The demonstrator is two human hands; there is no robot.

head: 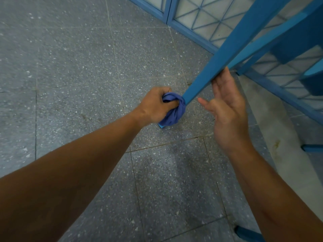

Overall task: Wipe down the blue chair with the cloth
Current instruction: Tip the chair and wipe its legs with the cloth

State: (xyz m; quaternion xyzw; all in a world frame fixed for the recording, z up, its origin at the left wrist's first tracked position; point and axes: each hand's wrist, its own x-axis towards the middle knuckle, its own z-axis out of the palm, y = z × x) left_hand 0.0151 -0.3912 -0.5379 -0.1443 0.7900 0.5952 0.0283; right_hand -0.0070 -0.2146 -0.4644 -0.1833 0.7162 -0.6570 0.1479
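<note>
A blue wooden chair (232,42) is tipped, and one long leg slants down from the upper right toward the floor at centre. My left hand (153,105) grips a bunched purple-blue cloth (174,109) wrapped around the lower end of that leg, just above its foot. My right hand (225,105) is beside the leg, palm up with fingers mostly straight; its fingertips touch the underside of the leg higher up. The seat and other rails fill the upper right corner.
Grey speckled floor tiles (70,67) spread across the left and bottom. A blue-framed door with a lattice panel (197,16) runs along the back. Two more blue chair feet (312,147) (248,233) show at the right edge and bottom right.
</note>
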